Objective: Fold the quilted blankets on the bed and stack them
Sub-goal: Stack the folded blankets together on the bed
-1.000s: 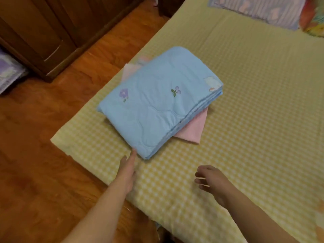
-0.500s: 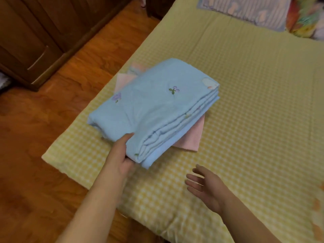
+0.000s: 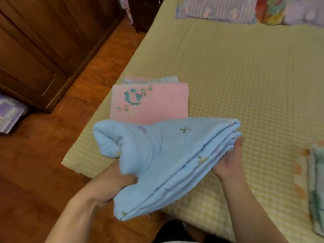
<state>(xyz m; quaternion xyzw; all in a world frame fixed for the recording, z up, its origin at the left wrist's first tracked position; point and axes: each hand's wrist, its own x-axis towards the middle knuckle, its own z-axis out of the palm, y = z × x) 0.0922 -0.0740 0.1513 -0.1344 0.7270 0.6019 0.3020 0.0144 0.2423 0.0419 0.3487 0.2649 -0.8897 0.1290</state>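
Note:
A folded light blue quilted blanket point(image 3: 163, 160) with small flower embroidery hangs in the air above the bed's near corner. My left hand point(image 3: 112, 181) grips its lower left side, fingers tucked under the cloth. My right hand point(image 3: 229, 162) supports the layered right edge from beneath, thumb against the folds. Behind it a folded pink blanket point(image 3: 157, 106) with a teal flower print lies flat on the bed, with another pale folded piece point(image 3: 164, 79) peeking out at its far edge.
The bed point(image 3: 245, 76) has a yellow checked sheet. Pillows point(image 3: 219, 9) lie at its far end. A green-patterned folded cloth point(image 3: 315, 186) sits at the right edge. A wooden cabinet point(image 3: 43, 41) and wood floor are on the left.
The blue blanket has been lifted off the pink one and drawn toward me. My right hand, free before, now supports its right edge. The pink blanket's top is uncovered.

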